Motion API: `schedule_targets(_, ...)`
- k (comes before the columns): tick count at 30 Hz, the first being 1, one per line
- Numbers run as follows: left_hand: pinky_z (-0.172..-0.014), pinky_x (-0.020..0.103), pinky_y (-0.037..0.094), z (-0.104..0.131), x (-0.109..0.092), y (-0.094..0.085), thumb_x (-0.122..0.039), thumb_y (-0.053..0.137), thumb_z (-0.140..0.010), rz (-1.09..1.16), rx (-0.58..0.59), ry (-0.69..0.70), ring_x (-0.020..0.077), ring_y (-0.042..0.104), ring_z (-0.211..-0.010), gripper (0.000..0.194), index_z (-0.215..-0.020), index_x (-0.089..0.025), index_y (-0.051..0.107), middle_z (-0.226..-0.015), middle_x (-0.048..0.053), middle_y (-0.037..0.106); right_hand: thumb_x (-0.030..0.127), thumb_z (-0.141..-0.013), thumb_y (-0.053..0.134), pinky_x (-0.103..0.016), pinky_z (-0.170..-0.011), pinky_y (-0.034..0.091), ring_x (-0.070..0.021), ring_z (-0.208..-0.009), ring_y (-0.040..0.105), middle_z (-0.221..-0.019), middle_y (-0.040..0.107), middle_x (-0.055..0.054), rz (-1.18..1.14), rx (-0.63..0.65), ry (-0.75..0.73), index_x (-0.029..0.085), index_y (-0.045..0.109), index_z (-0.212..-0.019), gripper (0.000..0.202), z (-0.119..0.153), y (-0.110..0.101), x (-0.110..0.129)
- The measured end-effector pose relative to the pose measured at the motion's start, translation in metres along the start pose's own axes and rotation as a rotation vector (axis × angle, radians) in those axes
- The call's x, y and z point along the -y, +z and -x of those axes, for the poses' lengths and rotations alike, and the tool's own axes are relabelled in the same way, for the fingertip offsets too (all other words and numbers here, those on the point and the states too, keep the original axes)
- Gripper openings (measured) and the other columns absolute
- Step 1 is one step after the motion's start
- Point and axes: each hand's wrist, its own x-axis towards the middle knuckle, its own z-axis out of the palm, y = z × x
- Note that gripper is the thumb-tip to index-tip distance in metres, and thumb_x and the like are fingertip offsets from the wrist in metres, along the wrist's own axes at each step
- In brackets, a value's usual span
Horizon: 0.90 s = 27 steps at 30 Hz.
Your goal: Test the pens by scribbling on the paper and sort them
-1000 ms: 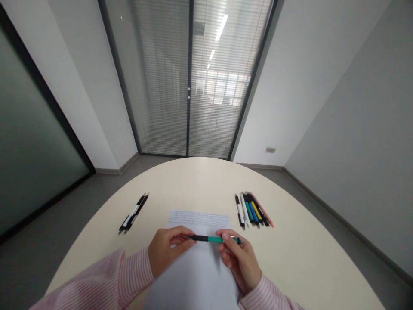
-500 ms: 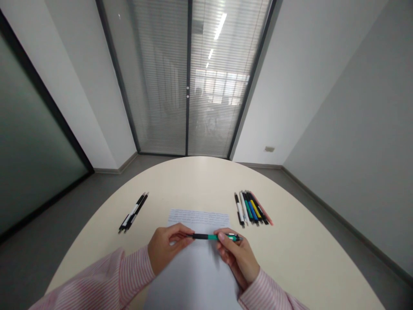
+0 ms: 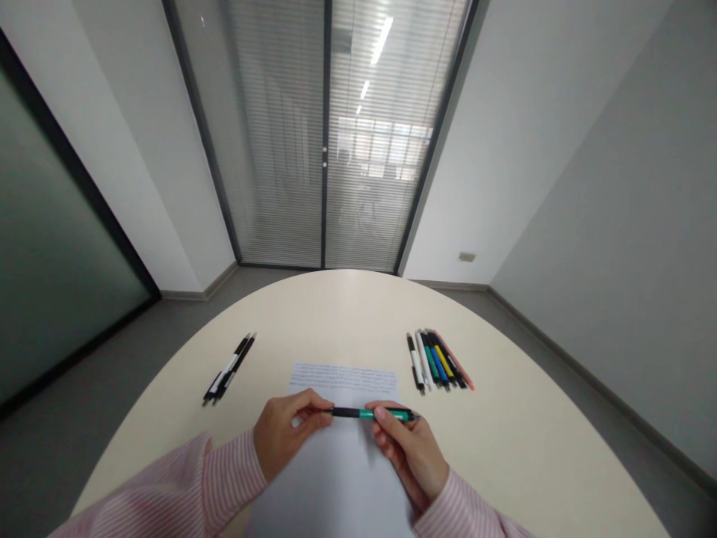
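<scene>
We hold a green pen (image 3: pixel 370 413) level above the paper (image 3: pixel 341 456), left hand (image 3: pixel 283 433) pinching its tip end, right hand (image 3: pixel 411 448) its barrel. Two pens (image 3: pixel 228 369) lie left on the counter (image 3: pixel 520 448); several pens (image 3: pixel 440 362) wait right, seemingly untested.

The pen (image 3: pixel 370 413) in my fingers looks like smooth plastic, green and black with a slight gloss. Under it lies a matt sheet of paper (image 3: pixel 341 463). My sleeves (image 3: pixel 224 486) are striped cloth. The table (image 3: pixel 532 448) is smooth, cream, faintly satin.
</scene>
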Motion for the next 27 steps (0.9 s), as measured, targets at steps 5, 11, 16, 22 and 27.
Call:
schedule_targets(5,-0.058,0.019,0.045,0.0021,-0.0014,0.0004,-0.024,0.053,-0.084,-0.122,0.016,0.107,0.0121,0.059,-0.056,0.013,-0.078,-0.018,0.063,-0.062,-0.002,0.065,0.034,-0.058,0.084,-0.013,-0.039,0.034,-0.0039,-0.044,0.047,-0.053,0.062,-0.001,0.025,0.006,-0.016,0.011,0.074,-0.078,0.032,0.0002,0.0013,0.0005)
schedule_targets(11,-0.058,0.021,0.043,0.0025,-0.0023,0.0003,-0.027,0.037,-0.092,-0.166,0.069,0.149,0.0117,0.056,-0.055,0.029,-0.074,-0.019,0.057,-0.060,-0.002,0.059,0.033,-0.058,0.084,-0.011,-0.040,0.036,-0.0035,-0.045,0.048,-0.054,0.062,-0.001,0.017,-0.004,-0.022,0.011,0.074,-0.079,0.032,0.0029,0.0038,0.0007)
schedule_targets(16,-0.067,0.022,0.048,0.0027,0.0019,0.0029,-0.022,0.054,-0.082,-0.110,-0.035,0.154,0.0131,0.062,-0.066,0.013,-0.094,-0.020,0.060,-0.082,0.001,0.068,0.031,-0.058,0.085,-0.010,-0.039,0.036,-0.0028,-0.045,0.049,-0.054,0.062,-0.001,-0.030,-0.028,0.018,0.011,0.074,-0.079,0.032,0.0015,0.0006,0.0019)
schedule_targets(22,-0.061,0.019,0.048,0.0014,0.0016,0.0011,-0.024,0.055,-0.083,-0.108,0.000,0.149,0.0123,0.063,-0.062,0.009,-0.087,-0.019,0.062,-0.072,-0.001,0.069,0.032,-0.056,0.086,-0.012,-0.038,0.036,-0.0037,-0.043,0.049,-0.053,0.062,-0.002,-0.052,-0.045,0.015,0.009,0.073,-0.078,0.034,0.0004,0.0003,0.0021)
schedule_targets(27,-0.058,0.019,0.047,-0.0004,0.0011,-0.0005,-0.021,0.059,-0.080,-0.149,-0.060,0.209,0.0111,0.060,-0.060,0.009,-0.088,-0.020,0.063,-0.074,-0.001,0.069,0.033,-0.054,0.086,-0.014,-0.037,0.036,-0.0049,-0.042,0.048,-0.053,0.061,-0.001,-0.042,-0.058,0.010,0.009,0.073,-0.077,0.036,0.0011,0.0010,0.0024)
